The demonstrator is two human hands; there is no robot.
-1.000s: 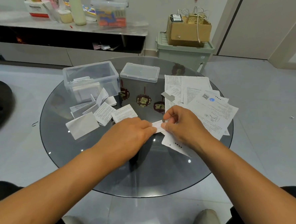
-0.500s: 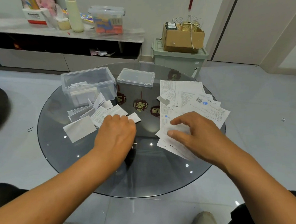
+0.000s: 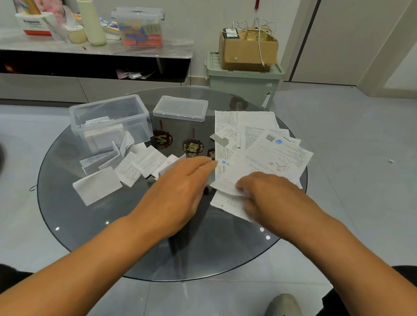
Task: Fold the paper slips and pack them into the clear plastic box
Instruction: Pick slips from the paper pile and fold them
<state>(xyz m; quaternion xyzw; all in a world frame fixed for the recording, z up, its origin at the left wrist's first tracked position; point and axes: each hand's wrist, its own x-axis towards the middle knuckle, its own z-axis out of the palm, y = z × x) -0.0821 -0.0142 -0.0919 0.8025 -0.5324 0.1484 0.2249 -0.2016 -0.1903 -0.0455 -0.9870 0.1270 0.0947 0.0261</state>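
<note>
The right hand (image 3: 273, 197) has its grip pinched on the next slip (image 3: 231, 181) while the left hand (image 3: 180, 191), grip loose and empty, reaches over, so I'd say folding comes next.

Single head-worn view, angled forward and down, close over round glass table (image 3: 89, 228); cabinet wall behind.
</note>
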